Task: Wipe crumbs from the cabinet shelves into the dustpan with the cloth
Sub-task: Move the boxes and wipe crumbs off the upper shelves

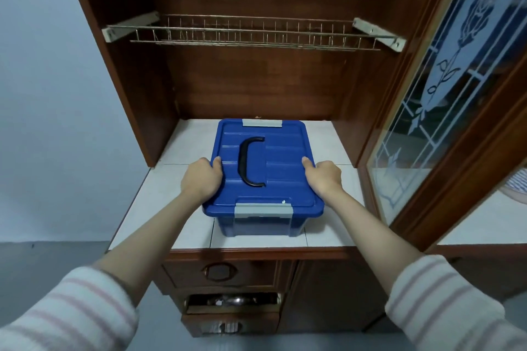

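Observation:
A blue-lidded plastic storage box (273,162) with a black handle and grey clips sits on the white tiled shelf (182,142) of a brown wooden cabinet. My left hand (201,178) grips the box's left edge, thumb on the lid. My right hand (325,177) grips the right edge the same way. A few small crumbs lie at the back of the shelf by the rear wall (258,117). No cloth or dustpan is in view.
A wire dish rack (251,34) spans the cabinet above the shelf. The glass cabinet door (445,100) stands open at the right. Drawers (219,271) sit below the shelf's front edge, one partly open. A pale wall is at the left.

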`<state>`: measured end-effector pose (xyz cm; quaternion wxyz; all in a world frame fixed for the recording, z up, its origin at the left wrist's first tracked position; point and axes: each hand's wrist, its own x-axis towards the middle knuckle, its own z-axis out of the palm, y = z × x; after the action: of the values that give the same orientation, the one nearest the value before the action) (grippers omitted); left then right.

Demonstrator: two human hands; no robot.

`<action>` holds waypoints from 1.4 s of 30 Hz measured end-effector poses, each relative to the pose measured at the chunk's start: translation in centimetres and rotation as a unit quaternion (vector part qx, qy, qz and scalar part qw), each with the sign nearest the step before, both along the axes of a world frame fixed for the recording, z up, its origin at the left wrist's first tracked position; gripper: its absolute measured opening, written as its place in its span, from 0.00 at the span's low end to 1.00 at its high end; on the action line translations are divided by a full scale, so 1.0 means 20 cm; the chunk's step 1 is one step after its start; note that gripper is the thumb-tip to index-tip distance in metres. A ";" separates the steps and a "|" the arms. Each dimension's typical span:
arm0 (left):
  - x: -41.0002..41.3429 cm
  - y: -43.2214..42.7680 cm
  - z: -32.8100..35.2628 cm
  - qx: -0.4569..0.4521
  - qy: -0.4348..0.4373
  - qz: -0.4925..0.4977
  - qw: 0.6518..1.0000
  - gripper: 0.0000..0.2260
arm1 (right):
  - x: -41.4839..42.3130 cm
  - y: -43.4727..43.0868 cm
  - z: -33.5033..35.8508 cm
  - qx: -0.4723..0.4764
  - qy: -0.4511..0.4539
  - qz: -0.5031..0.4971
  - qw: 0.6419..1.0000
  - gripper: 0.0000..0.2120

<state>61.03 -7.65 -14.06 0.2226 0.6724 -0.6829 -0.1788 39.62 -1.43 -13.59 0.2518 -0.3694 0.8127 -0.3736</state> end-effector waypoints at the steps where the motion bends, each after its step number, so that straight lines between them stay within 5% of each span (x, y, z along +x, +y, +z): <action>1: 0.02 0.03 0.01 -0.003 0.010 -0.004 1.000 0.22 | 0.01 0.04 0.00 -0.010 -0.012 0.000 1.000 0.22; 23: 0.08 1.29 -0.14 0.079 0.146 -0.048 0.985 0.17 | 0.06 1.40 -0.13 -0.043 -0.083 -0.031 0.995 0.24; 42: -0.66 1.84 -0.16 0.117 0.108 -0.220 0.962 0.16 | -0.51 2.28 -0.18 -0.033 -0.023 -0.187 0.981 0.25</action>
<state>47.86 29.06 -17.35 0.1699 0.5036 -0.7601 -0.3738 29.48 44.17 -17.20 0.1834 -0.2103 0.8486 -0.4494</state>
